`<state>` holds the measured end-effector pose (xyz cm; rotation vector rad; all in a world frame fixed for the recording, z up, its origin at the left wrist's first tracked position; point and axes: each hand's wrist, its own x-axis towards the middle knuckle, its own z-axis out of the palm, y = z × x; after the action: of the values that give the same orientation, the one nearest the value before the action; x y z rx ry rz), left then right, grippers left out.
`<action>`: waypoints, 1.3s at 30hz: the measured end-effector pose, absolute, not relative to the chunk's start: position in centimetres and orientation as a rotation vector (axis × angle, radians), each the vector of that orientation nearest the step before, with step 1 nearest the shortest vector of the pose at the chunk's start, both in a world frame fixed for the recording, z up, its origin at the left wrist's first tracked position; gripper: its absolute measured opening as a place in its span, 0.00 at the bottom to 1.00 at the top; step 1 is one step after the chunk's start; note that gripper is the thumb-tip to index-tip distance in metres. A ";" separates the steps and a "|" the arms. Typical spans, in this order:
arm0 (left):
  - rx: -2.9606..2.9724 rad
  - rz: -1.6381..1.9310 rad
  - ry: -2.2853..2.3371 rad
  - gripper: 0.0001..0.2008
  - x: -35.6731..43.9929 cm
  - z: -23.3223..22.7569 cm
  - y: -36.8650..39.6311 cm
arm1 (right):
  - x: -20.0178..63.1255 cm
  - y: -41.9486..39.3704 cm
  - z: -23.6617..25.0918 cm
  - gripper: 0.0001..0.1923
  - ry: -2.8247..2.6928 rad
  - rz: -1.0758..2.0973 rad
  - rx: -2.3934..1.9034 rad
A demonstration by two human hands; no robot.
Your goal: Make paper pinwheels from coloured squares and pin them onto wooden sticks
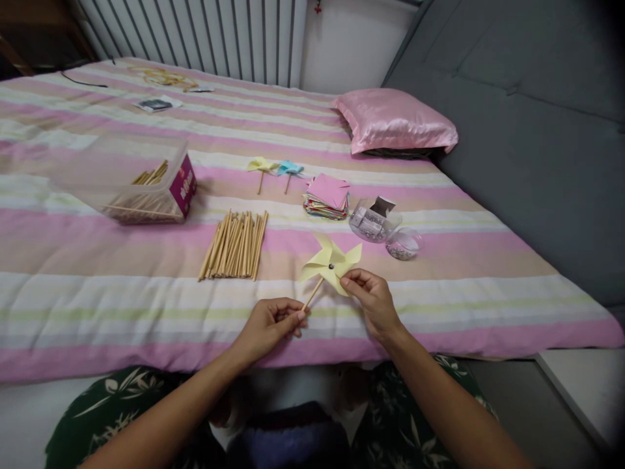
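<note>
Yellow pinwheel (331,262): left fingers (293,317) pinch stick, right fingers (352,281) touch blade.

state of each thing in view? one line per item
Left hand: pinching the pinwheel's stick.
Right hand: fingertips on a pinwheel blade.
Yellow pinwheel: assembled, held above the bed.
Two pinwheels: finished, lying flat on the bedspread.
Loose sticks: piled side by side.
Clear box: open, a few sticks inside.
Paper squares: stacked.
Small tub: open.
</note>
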<state>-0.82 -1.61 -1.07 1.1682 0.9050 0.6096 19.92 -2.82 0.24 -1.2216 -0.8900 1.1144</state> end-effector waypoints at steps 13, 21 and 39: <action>1.099 0.650 0.948 0.16 -0.5 -0.7 -1.5 | 20.4 -2.2 0.1 0.10 -0.634 1.154 -1.143; 1.096 0.656 0.934 0.14 -0.7 -0.8 -1.7 | 20.3 -2.4 0.1 0.08 -0.670 1.142 -1.185; 1.111 0.648 0.927 0.15 -0.7 -0.9 -1.7 | 19.8 -3.2 0.1 0.07 -1.074 0.949 -1.267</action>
<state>-0.72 -1.75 -0.90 1.1105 0.9267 0.6481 19.85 -3.16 0.06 -1.2673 -1.0741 0.9493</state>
